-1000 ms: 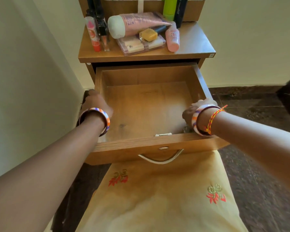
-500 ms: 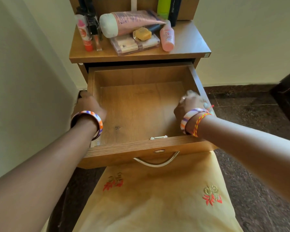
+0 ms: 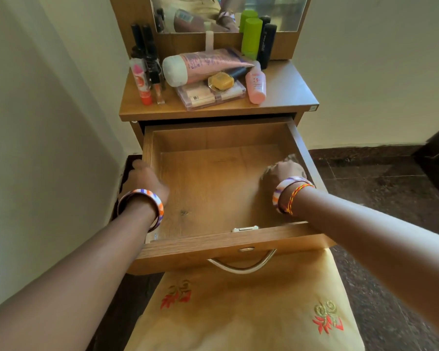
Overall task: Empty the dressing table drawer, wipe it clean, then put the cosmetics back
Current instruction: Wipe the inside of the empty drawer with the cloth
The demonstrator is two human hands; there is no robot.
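The drawer point(image 3: 213, 188) of a small wooden dressing table point(image 3: 289, 97) is pulled fully out toward the viewer, and its wooden floor shows bare, with only a small dark mark near the front left and a metal latch at the inside of the front panel. The left hand point(image 3: 143, 179) sits at the drawer's left side wall, fingers curled over the outer edge and gripping it, most likely to steady the drawer. The right hand point(image 3: 284, 171) is inside the drawer near the right wall, blurred; its fingers look bunched around something pale, perhaps a cloth, though whether it holds anything cannot be told (the blur hides it). Judging by this, the wiping step seems to be in hand. Both wrists wear striped bangles, and the right also has a red and yellow thread. The cosmetics stand well apart from the drawer on the tabletop above it, set out of the way until the drawer is clean: a large pink tube point(image 3: 203, 65) lying on its side, a clear makeup palette point(image 3: 211, 95) with a small yellow jar point(image 3: 221, 81) resting on it, a pink bottle point(image 3: 256, 84), an orange-capped stick point(image 3: 142, 82), dark mascara tubes point(image 3: 147, 46), a green bottle point(image 3: 251, 36) and a black bottle point(image 3: 268, 44) against the mirror point(image 3: 228, 11). A curved metal handle point(image 3: 241, 264) hangs on the drawer front, above yellow embroidered fabric point(image 3: 243, 312).
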